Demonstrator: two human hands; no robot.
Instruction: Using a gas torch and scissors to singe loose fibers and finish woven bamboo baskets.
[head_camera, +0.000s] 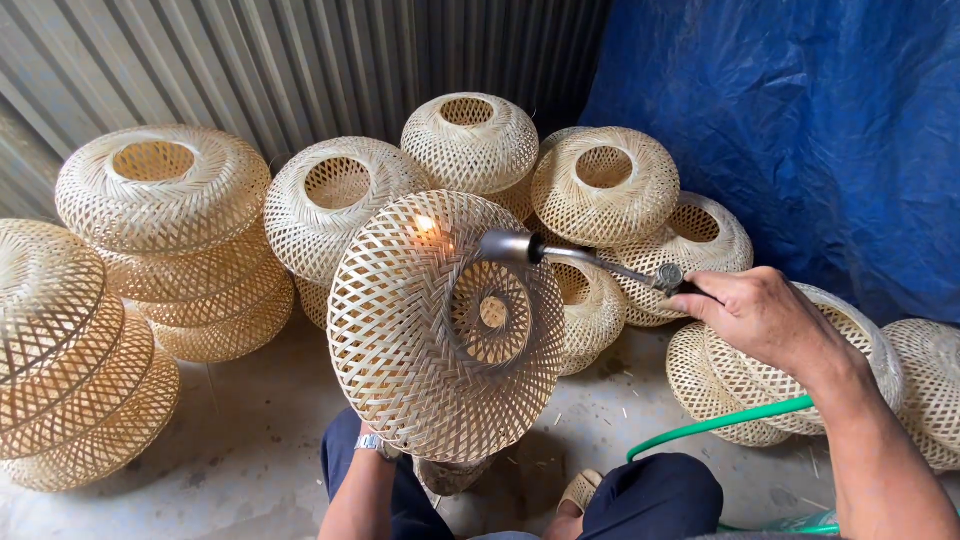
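Our right hand (765, 315) grips the gas torch (560, 255), flame licking the woven bamboo shade (440, 330) over our knees. Left hand hidden behind it, grip unclear. Light, springy, scorchable; we'd hold its rim.

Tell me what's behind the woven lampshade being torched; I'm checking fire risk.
Behind the held bamboo lampshade sit more woven shades piled against a corrugated metal wall and a blue tarp. The floor directly behind it is covered.

The shade (445, 330) stands before the piled shades (470, 140), stacks (170, 240) to its left, the torch (580, 258) at its right.
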